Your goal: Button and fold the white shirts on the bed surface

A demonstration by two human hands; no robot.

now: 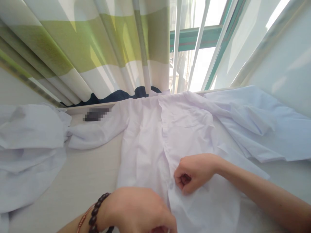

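A white long-sleeved coat or shirt (pixel 143 129) lies front up, with a chest pocket and an overlapping front edge down its middle. Just right of that edge, low on the garment, my right hand (pixel 196 173) has its fingers curled in. Whether cloth is caught between its fingertips does not show. Nearer to me, at the bottom of the view, my left hand (pixel 138 207) is bent over the garment with curled fingers. Its fingertips are partly cut off by the frame, so what they hold is hidden. Dark beads (pixel 97 210) and a thin reddish-brown cord circle the left wrist.
More white cloth is heaped at the left (pixel 31 145), and a folded white garment (pixel 267 129) lies at the right. Behind the pale surface (pixel 89 171) hang a green-and-white curtain (pixel 97 42) and a barred window (pixel 194 48). A pixelated dark object (pixel 96 114) lies by the back edge.
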